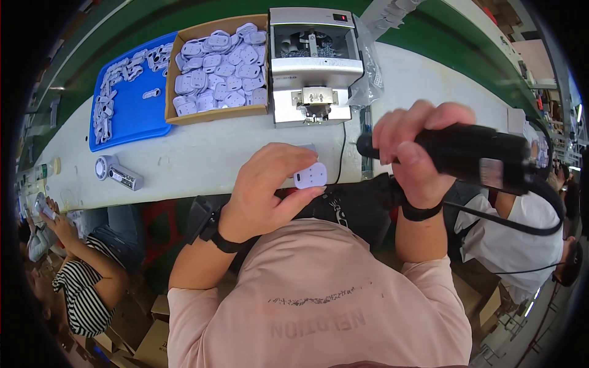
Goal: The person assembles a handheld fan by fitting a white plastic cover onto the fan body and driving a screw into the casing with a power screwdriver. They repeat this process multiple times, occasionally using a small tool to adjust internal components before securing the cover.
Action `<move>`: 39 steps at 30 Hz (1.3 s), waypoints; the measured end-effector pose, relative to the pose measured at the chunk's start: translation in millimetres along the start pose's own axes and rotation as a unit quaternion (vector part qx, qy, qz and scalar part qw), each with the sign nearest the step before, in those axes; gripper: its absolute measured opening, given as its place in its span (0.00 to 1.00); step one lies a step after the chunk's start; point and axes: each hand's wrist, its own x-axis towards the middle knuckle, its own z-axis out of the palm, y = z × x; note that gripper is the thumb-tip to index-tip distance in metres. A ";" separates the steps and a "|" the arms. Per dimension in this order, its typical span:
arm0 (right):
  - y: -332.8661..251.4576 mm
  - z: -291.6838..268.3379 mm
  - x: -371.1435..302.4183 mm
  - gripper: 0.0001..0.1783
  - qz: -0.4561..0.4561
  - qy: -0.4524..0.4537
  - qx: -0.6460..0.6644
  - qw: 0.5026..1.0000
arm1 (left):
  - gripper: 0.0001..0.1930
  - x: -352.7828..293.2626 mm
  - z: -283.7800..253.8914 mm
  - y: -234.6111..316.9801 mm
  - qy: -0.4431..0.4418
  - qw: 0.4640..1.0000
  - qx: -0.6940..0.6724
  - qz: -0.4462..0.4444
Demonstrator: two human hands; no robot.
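Note:
My left hand (257,187) pinches a pale lilac plastic cover (311,176) with small holes between thumb and fingers, near the table's front edge. The fingers hide part of it. My right hand (412,150) is wrapped round a black electric screwdriver (475,153), which lies roughly level, its narrow end pointing left. That end is apart from the cover. Beyond my hands stands a silver screw feeder (316,70) with loose screws visible inside. A cardboard box (218,116) left of it holds many similar lilac covers.
Left of the box lies a blue tray (132,107) with small lilac parts. A lilac device (119,173) with exposed innards rests on the white table (202,153). A clear plastic bag (368,80) touches the feeder's right side. Other people sit at left and right.

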 end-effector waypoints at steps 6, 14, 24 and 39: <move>45.6 28.3 31.8 0.24 -0.024 -0.015 -0.097 0.995 | 0.20 -2.4 -6.0 1.7 -0.008 1.000 0.016 -0.011; 50.8 35.7 27.8 0.24 0.139 -0.004 -0.144 0.980 | 0.19 -3.2 0.0 4.6 0.032 0.987 -0.110 -0.109; -36.2 47.7 44.2 0.23 -0.051 -0.118 0.023 0.991 | 0.19 -0.2 0.5 2.2 0.019 0.989 -0.098 -0.107; -23.7 66.1 32.1 0.23 0.016 -0.112 -0.066 0.991 | 0.18 2.6 6.8 -3.0 0.035 0.996 -0.066 -0.044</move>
